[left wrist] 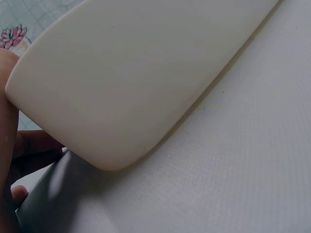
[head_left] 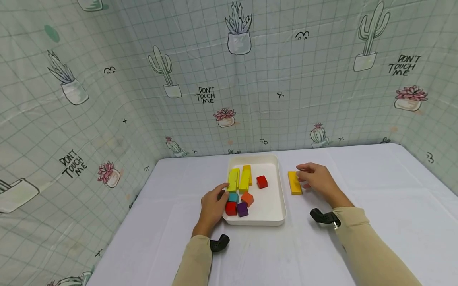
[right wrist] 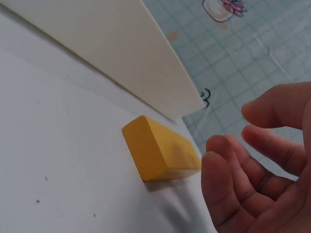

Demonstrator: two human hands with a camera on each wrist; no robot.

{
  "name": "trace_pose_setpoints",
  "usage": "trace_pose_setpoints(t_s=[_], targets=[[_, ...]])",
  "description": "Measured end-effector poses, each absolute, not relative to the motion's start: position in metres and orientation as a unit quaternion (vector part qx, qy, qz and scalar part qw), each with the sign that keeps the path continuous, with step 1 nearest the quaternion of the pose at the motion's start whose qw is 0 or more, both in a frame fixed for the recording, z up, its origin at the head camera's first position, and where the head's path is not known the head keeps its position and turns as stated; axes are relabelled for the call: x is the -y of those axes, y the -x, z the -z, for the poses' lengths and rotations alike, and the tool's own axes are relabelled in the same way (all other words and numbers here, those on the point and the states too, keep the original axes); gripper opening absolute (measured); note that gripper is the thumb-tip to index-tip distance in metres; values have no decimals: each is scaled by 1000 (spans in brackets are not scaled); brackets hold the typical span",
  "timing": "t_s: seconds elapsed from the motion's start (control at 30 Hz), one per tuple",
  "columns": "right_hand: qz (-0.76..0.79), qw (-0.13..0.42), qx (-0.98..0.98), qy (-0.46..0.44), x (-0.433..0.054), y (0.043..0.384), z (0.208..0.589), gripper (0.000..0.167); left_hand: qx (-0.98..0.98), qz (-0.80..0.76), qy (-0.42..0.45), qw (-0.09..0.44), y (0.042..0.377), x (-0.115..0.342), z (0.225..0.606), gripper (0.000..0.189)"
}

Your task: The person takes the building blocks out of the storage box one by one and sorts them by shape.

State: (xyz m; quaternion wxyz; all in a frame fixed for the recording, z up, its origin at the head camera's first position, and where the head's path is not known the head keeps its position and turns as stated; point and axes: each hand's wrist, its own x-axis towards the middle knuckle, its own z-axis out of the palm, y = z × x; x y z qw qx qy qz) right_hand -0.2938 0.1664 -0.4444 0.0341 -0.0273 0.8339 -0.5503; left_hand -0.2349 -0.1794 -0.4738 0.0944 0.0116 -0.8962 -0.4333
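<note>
My left hand (head_left: 212, 206) grips the left wall of a white tray (head_left: 277, 198), thumb at the rim and other fingers along the outside, as the left wrist view (left wrist: 112, 87) also shows. Inside the tray near that hand lie a teal cube (head_left: 233, 197), a red cube (head_left: 231, 209), a purple cube (head_left: 243, 209) and an orange cube (head_left: 247, 199). To the tray's right, a flat yellow-orange block (head_left: 293, 184) lies on the table. My right hand (head_left: 316, 177) hovers beside it, fingers relaxed and apart from the thumb, nothing between them; the right wrist view shows the block (right wrist: 160, 153) just off the fingertips.
Several yellow blocks (head_left: 245, 180) lie in the tray's upper left, with another red cube (head_left: 262, 182) to their right. A white cloth covers the table (head_left: 261, 254). Behind it hangs a curtain (head_left: 272, 71) printed with potted plants. Each wrist carries a black camera mount (head_left: 323, 216).
</note>
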Motion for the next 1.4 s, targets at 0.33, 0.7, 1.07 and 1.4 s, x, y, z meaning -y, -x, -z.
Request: trace_pose_setpoints(t_s=[0.33, 0.7, 1.07, 1.4], targets=[[580, 51, -812, 43, -153, 293, 435, 45, 896, 433, 3, 102, 237, 178, 474, 35], [592, 88, -799, 54, -117, 300, 425, 44, 897, 430, -2, 101, 236, 180, 474, 35], [572, 138, -807, 60, -93, 304, 416, 49, 895, 435, -3, 97, 236, 179, 474, 36], [583, 168, -791, 83, -68, 312, 415, 46, 897, 431, 4, 103, 238, 181, 475, 35]])
